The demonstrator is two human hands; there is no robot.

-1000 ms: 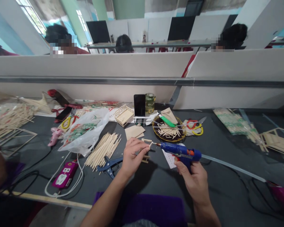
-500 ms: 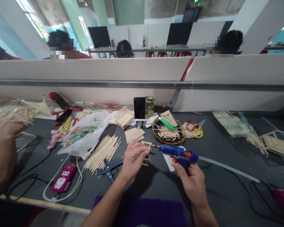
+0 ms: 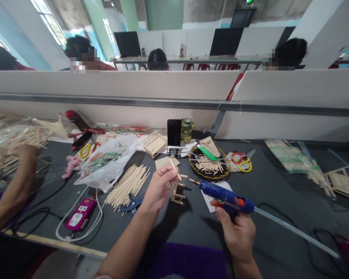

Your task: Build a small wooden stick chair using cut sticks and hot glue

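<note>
My left hand [image 3: 158, 188] pinches a short wooden stick [image 3: 175, 169], which tilts up from between thumb and fingers. Just beside and below these fingers is a small frame of glued sticks [image 3: 178, 193]; whether the hand also touches it I cannot tell. My right hand [image 3: 239, 232] is wrapped round the handle of a blue glue gun [image 3: 218, 192], its nozzle pointing left, close to the frame but apart from it. A long clear glue stick [image 3: 296, 226] runs out of the gun's back end. Blue cutting pliers [image 3: 131, 204] lie left of my left forearm, partly covered.
Loose sticks [image 3: 128, 188] lie at left, by a white plastic bag [image 3: 106, 164]. A round basket [image 3: 192, 169] of short sticks, scissors [image 3: 243, 162] and a phone [image 3: 173, 133] stand farther back. Another person's arm [image 3: 20, 186] reaches in at far left. Cables trail both sides.
My left hand has turned and lifted a stick up, off the frame's top. The glue gun has drawn back slightly right and tips more downward at its rear. The neighbour's hand has moved right.
</note>
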